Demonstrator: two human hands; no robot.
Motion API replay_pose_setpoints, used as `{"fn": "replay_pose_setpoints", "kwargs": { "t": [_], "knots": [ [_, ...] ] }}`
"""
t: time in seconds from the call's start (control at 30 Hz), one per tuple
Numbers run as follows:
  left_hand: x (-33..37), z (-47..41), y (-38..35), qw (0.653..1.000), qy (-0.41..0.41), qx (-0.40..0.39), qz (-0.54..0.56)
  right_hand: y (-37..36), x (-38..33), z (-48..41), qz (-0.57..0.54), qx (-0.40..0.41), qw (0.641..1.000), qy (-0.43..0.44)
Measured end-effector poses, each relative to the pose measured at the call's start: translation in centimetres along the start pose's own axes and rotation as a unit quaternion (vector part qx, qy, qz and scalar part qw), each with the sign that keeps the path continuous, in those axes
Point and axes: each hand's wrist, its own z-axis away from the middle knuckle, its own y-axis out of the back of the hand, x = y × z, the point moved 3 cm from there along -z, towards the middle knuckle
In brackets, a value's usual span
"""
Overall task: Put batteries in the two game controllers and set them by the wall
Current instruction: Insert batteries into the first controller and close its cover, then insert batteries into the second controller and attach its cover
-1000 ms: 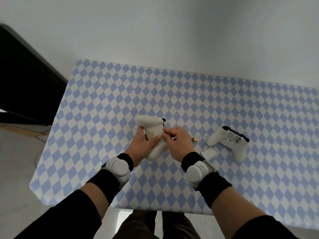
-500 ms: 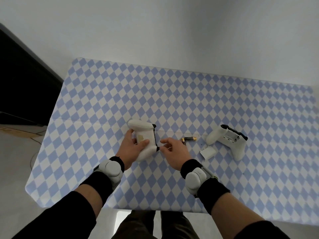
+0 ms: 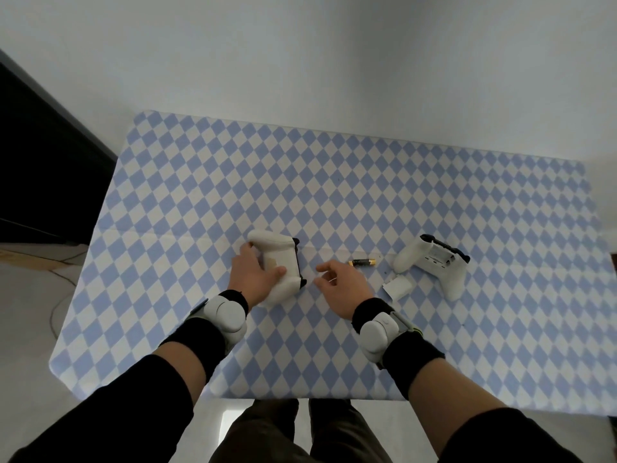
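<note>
A white game controller (image 3: 279, 259) lies back side up on the checked table, and my left hand (image 3: 253, 275) grips its near handle. My right hand (image 3: 340, 285) hovers just right of it, fingers apart and holding nothing. A black and gold battery (image 3: 362, 262) lies on the cloth just beyond my right hand's fingers. Further right a second white controller (image 3: 434, 262) rests back side up with its battery bay uncovered. Its loose white cover (image 3: 398, 287) lies beside it.
The blue and white checked table (image 3: 334, 202) reaches back to a plain white wall (image 3: 334, 78). A dark piece of furniture (image 3: 40, 168) stands left of the table. The table's front edge is just under my forearms.
My right hand has come off the first controller and moved right, uncovering the battery. My left hand has lowered that controller onto the table, a little to the left.
</note>
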Motion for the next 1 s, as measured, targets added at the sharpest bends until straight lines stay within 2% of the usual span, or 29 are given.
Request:
{"fn": "replay_pose_setpoints", "kwargs": {
  "t": [0.2, 0.37, 0.5, 0.63, 0.73, 0.9, 1.0],
  "knots": [
    [3.1, 0.5, 1.2, 0.992, 0.011, 0.09, -0.091, 2.3, -0.2, 0.3, 0.009, 0.02, 1.0, 0.0],
    [6.3, 1.3, 0.4, 0.988, -0.066, 0.098, -0.101, 5.3, 0.8, 1.3, 0.011, 0.059, 0.998, -0.009],
    [8.4, 2.2, -1.3, 0.984, -0.126, 0.064, -0.112, 7.7, 2.1, 1.7, 0.026, 0.077, 0.996, -0.023],
    [10.2, 2.8, -4.2, 0.98, -0.168, -0.008, -0.109, 10.6, 4.1, 1.8, 0.065, 0.099, 0.993, -0.028],
    [11.2, 3.5, -6.4, 0.976, -0.169, -0.051, -0.124, 12.7, 5.9, 1.7, 0.083, 0.119, 0.989, -0.04],
    [12.2, 4.2, -9.8, 0.975, -0.157, -0.087, -0.133, 15.7, 8.9, 1.2, 0.176, 0.191, 0.965, -0.037],
    [12.4, 4.2, -11.9, 0.975, -0.145, -0.091, -0.141, 17.3, 11.2, 0.1, 0.214, 0.18, 0.959, -0.039]
  ]
}}
